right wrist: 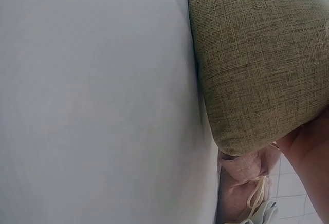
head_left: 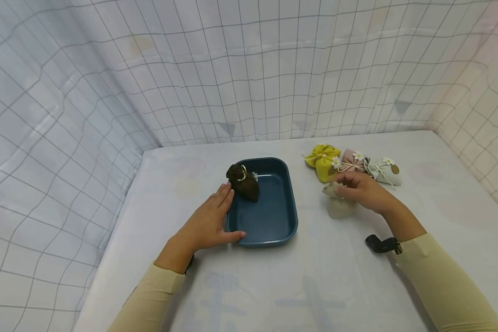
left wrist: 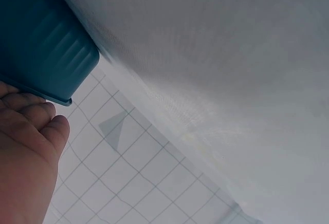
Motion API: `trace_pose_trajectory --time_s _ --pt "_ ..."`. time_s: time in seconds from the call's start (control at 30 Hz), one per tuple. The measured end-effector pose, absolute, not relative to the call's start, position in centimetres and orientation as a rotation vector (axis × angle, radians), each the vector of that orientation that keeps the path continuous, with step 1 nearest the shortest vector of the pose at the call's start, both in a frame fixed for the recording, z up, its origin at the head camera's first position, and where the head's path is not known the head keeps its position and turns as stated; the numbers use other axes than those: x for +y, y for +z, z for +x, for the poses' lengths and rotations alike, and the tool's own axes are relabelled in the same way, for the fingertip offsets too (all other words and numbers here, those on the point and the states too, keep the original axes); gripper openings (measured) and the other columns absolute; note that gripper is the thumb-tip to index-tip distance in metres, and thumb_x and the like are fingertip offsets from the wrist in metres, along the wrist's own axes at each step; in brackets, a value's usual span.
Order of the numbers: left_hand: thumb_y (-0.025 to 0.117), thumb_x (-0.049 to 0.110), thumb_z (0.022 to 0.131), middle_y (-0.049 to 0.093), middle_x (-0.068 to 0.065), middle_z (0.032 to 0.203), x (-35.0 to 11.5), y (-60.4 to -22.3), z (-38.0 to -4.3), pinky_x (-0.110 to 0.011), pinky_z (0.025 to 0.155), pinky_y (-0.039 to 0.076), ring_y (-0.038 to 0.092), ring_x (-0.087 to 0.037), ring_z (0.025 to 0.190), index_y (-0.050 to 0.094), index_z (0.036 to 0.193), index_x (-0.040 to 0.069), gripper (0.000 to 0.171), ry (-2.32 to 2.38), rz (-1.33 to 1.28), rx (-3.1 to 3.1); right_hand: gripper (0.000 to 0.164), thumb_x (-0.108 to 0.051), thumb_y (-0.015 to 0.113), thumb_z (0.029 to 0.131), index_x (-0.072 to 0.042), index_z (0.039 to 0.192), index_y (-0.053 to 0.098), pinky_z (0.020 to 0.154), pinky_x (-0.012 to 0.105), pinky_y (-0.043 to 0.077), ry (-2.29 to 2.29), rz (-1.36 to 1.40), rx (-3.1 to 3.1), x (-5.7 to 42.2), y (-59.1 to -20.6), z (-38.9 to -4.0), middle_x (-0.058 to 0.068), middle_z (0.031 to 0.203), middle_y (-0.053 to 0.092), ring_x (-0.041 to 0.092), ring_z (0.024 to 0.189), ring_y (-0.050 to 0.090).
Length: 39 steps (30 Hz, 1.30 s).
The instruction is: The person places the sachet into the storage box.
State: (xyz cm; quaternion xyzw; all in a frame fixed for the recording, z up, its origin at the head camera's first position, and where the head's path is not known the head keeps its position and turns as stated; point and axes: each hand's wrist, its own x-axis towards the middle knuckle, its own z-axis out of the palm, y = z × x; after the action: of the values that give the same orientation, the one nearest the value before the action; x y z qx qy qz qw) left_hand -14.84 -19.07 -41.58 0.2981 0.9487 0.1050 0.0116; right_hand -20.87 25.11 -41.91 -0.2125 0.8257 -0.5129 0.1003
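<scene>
A dark blue rectangular tray (head_left: pixel 265 226) sits on the table, and a dark brown drawstring pouch (head_left: pixel 248 188) lies in its far left part. My left hand (head_left: pixel 207 225) rests along the tray's left rim with straight fingers, its thumb over the near left corner. To the right of the tray, my right hand (head_left: pixel 367 191) pinches the gathered neck of a beige drawstring pouch (head_left: pixel 341 209). In the right wrist view the woven body of this pouch (right wrist: pixel 262 64) looks full and stands close to the tabletop; whether it touches is unclear.
Beyond my right hand lie a yellow pouch (head_left: pixel 324 171), a pink pouch (head_left: pixel 350 157) and a pale grey pouch (head_left: pixel 392 175), close together, with small white flowers. Grid-patterned white curtains (head_left: pixel 274 92) enclose the white table (head_left: pixel 182 170) at the back and sides.
</scene>
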Motion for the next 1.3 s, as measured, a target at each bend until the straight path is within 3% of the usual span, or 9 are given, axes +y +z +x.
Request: trace_pose_trajectory --time_s 0.37,0.63,0.83,1.0,1.17,1.3 --pt "0.061 0.072 0.083 0.005 -0.014 0.165 -19.02 -41.44 -14.92 -0.048 0.118 0.020 0.006 -0.028 0.151 0.019 0.156 -0.004 0.114 0.327 0.932 2.963 0.017 -0.011 0.064 0.097 -0.001 0.111 0.066 0.075 0.025 0.049 -1.545 -0.565 2.519 24.77 -41.99 -20.67 0.006 0.107 0.063 0.017 0.093 0.056" --pt "0.060 0.073 0.082 0.005 -0.014 0.165 -18.98 -41.51 -15.03 -0.047 0.118 0.020 0.006 -0.027 0.151 0.018 0.156 -0.003 0.114 0.323 0.932 2.964 0.012 -0.007 0.065 0.096 -0.001 0.106 0.066 0.107 0.038 0.036 -1.594 -0.574 2.585 24.63 -42.04 -20.94 0.012 0.138 0.055 0.024 0.133 0.043" --pt "0.060 0.073 0.082 0.006 -0.014 0.165 -18.98 -41.45 -15.01 -0.047 0.118 0.020 0.006 -0.027 0.151 0.018 0.156 -0.003 0.114 0.332 0.932 2.963 0.011 -0.005 0.063 0.097 0.001 0.106 0.065 0.089 0.018 0.045 -1.650 -0.627 2.543 24.60 -41.95 -20.83 0.017 0.131 0.060 0.014 0.119 0.054" --pt "0.061 0.072 0.082 0.006 -0.014 0.165 -18.96 -41.43 -14.99 -0.047 0.118 0.019 0.006 -0.027 0.151 0.018 0.156 -0.003 0.114 0.339 0.925 2.957 0.017 -0.006 0.063 0.098 0.001 0.113 0.066 0.075 0.021 0.048 -1.676 -0.617 2.528 24.56 -41.99 -20.73 0.014 0.123 0.063 0.011 0.098 0.057" --pt "0.060 0.073 0.082 0.005 -0.014 0.165 -18.95 -41.47 -14.98 -0.047 0.118 0.020 0.006 -0.027 0.151 0.018 0.157 -0.003 0.114 0.334 0.920 2.954 0.017 -0.007 0.062 0.098 0.000 0.113 0.065 0.072 0.022 0.048 -1.659 -0.618 2.549 24.66 -42.05 -20.75 0.009 0.120 0.063 0.014 0.093 0.056" --pt "0.060 0.073 0.083 0.005 -0.014 0.165 -18.99 -41.51 -14.99 -0.047 0.118 0.020 0.006 -0.027 0.151 0.017 0.156 -0.003 0.114 0.327 0.924 2.956 0.015 -0.010 0.062 0.098 0.000 0.110 0.065 0.069 0.023 0.047 -1.642 -0.587 2.556 24.79 -41.97 -20.69 0.004 0.108 0.064 0.014 0.088 0.055"
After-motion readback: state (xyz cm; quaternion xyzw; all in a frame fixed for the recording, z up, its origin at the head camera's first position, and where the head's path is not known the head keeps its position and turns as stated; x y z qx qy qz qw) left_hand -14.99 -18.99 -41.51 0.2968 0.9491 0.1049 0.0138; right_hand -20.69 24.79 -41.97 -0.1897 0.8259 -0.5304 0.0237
